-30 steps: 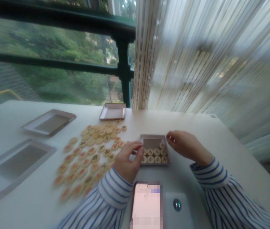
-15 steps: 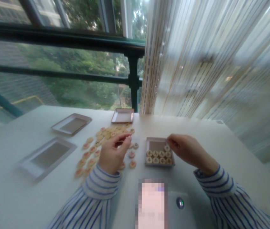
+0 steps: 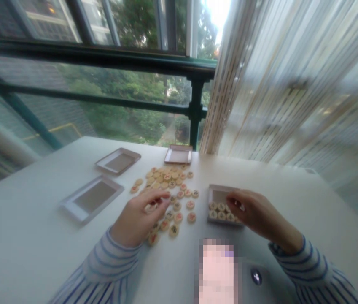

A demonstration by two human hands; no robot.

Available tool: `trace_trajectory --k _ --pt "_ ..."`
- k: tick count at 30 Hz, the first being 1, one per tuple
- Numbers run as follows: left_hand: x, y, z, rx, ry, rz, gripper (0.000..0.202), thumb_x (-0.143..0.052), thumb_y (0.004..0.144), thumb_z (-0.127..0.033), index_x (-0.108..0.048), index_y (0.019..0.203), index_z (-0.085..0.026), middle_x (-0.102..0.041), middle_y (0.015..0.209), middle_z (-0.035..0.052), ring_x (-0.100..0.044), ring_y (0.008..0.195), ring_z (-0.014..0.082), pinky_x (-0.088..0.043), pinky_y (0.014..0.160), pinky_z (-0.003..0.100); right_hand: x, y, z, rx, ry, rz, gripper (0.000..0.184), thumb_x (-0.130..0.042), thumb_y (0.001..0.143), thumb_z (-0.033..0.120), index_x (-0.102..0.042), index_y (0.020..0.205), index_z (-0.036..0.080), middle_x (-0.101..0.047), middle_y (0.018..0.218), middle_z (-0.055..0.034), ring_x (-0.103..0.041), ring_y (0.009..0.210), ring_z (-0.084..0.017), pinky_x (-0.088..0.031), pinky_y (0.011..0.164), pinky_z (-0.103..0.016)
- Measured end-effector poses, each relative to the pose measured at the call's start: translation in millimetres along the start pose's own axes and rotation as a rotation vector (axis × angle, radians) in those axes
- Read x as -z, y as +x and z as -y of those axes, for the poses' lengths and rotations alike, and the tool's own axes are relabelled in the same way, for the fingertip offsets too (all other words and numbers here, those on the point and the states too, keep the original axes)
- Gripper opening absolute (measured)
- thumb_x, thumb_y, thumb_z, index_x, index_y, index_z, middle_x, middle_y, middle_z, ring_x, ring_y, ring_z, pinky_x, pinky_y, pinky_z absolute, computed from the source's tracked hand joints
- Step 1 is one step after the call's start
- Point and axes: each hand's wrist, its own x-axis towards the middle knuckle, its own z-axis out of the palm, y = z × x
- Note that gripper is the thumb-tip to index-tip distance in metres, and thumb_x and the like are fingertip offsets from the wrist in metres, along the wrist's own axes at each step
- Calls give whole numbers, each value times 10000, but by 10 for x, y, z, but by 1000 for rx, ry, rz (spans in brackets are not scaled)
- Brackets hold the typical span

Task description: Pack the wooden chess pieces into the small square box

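Observation:
Wooden xiangqi pieces (image 3: 168, 176) with red or black characters lie loose in a heap left of the middle of the table. Over the near left part of them hovers my left hand (image 3: 136, 215), its thumb and forefinger curved with a gap between the tips and nothing seen in them. A shallow box (image 3: 210, 202) to the right holds rows of black-character pieces (image 3: 221, 215) at its near side. My right hand (image 3: 257, 215) is over that box's right part, fingertips drawn together; whatever they hold is hidden, as are the pieces beneath.
Two shallow trays, one nearer (image 3: 71, 211) and one farther (image 3: 118, 169), lie on the left of the white table (image 3: 33, 236). A third tray (image 3: 179, 156) is at the far edge. A blurred-out phone-like rectangle (image 3: 218, 274) and a shiny oval thing (image 3: 256, 277) lie in front.
The view has turned left. My left hand has drawn back left and toward me, uncovering more pieces. My right hand has moved from the box's right rim to over its inside.

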Motion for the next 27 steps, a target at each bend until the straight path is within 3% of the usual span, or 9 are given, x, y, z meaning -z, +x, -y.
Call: trace_trajectory --k 5,14,27 --pt "74 -220 104 -168 110 38 202 -598 755 -312 -676 907 -205 -700 926 66 -646 888 195 -519 835 327 -41 8 111 25 -16 18 169 -445 857 283 -604 850 223 -639 783 -12 -556 695 -135 -373 652 -240" --pt "298 -391 208 -134 182 -53 225 -598 758 -336 -679 925 -208 -699 939 72 -651 881 205 -526 826 338 -118 59 265 91 -14 46 147 -451 857 241 -595 865 216 -627 806 -7 -552 743 -137 -355 653 -235" --pt "250 -325 278 -150 241 -4 249 -559 788 -332 -658 957 -178 -690 957 81 -633 918 206 -510 836 345 -53 124 396 156 -61 88 130 -450 853 221 -576 848 192 -626 797 -20 -534 710 -124 -331 627 -226"
